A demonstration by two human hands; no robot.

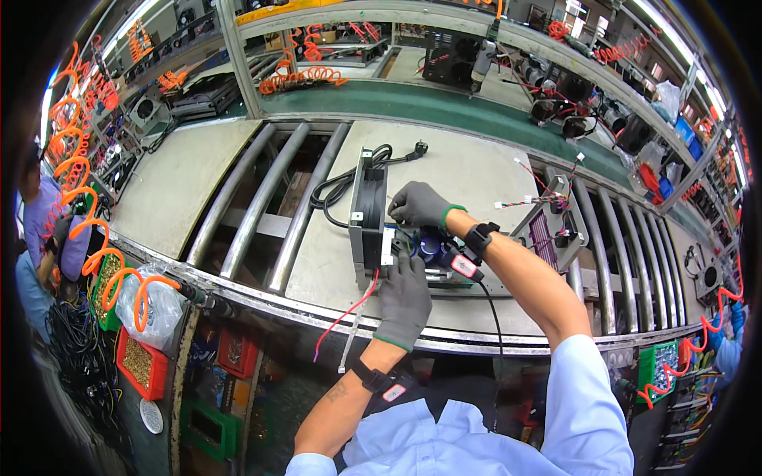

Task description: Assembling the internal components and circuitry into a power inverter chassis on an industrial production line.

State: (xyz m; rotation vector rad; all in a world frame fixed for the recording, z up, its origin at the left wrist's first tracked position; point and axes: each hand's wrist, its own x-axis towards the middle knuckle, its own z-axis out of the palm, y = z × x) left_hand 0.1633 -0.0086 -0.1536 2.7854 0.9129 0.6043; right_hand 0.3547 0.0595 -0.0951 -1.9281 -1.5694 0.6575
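Observation:
An electronic unit [370,208] with a metal frame and a black upright side stands on the pale board before me. My left hand [403,301], in a grey glove, rests at its near side with the fingers stretched over the lower parts. My right hand [421,205], also gloved, is at the unit's inner side, its fingers curled together; what they hold, if anything, is hidden. Dark blue round parts [432,244] sit between and below the hands. A red and purple wire [347,319] and a white-ended lead [349,349] hang over the front edge.
A black power cord [337,190] with a plug lies behind the unit. Metal rollers [262,198] lie to the left. Right of the unit stands a second metal frame [548,230] with wires. Red [143,365] and green bins of small parts hang by the front edge.

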